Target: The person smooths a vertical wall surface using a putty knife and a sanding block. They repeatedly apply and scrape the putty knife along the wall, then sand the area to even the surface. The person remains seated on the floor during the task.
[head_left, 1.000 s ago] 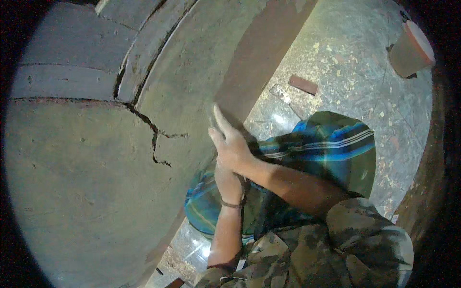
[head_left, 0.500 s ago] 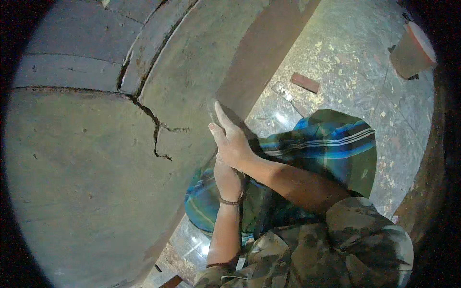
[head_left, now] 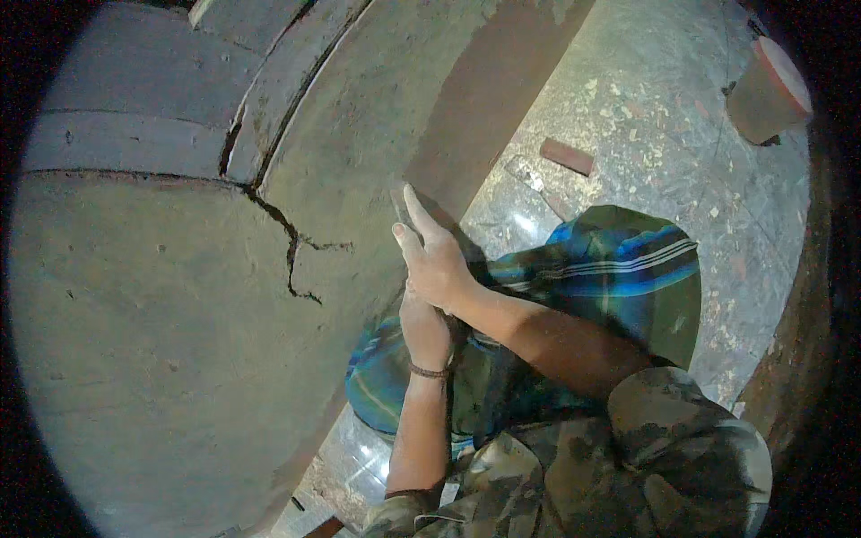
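Note:
My right hand [head_left: 440, 267] lies over my left hand [head_left: 423, 332], close to the grey plastered wall [head_left: 179, 359]. Its thumb and forefinger stretch out, apart from each other and whitened with dust. The left hand wears a dark beaded bracelet [head_left: 430, 371] at the wrist; its fingers are hidden behind the right hand. A narrow greyish edge shows beside the right forefinger, too unclear to name. To the left of both hands, a dark branching crack [head_left: 291, 244] runs down the plaster.
A brownish band [head_left: 475, 108] borders the wall's base. On the speckled floor lie a reddish block [head_left: 567, 156] and a flat-bladed tool [head_left: 531, 178]. A bucket [head_left: 760, 103] with a reddish rim stands at the far right. Plaid cloth [head_left: 619, 260] covers my legs.
My hands have shifted only slightly upward and stay together against the wall. The view has tilted a little; nothing else has visibly moved.

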